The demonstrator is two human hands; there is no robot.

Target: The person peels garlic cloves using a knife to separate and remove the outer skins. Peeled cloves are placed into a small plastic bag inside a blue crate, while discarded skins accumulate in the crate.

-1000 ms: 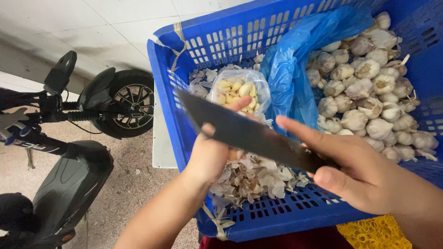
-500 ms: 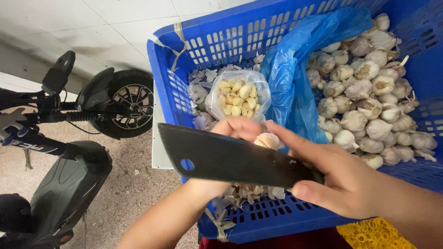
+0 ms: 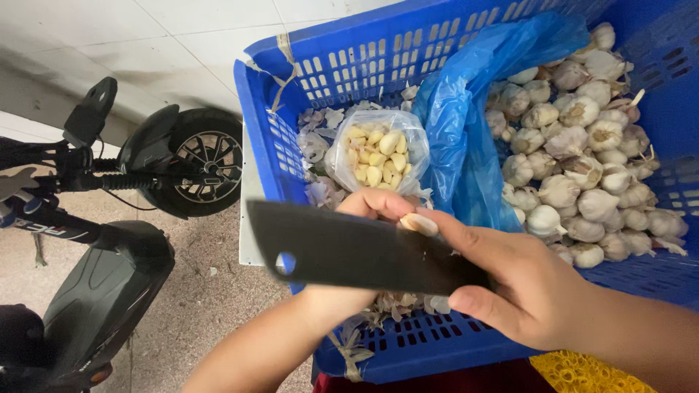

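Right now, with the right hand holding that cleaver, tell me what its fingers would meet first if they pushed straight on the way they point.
The right hand points up-left past the cleaver. Its fingers already pinch a garlic clove against the left hand; beyond, likely the clear bag of peeled cloves, though depth is unclear.

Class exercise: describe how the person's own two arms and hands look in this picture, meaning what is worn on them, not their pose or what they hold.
Both are bare. The left hand and its forearm show no glove, sleeve, watch or ring. The right hand is likewise ungloved, its forearm uncovered to the picture's edge, with short, unpainted nails on the visible fingers.
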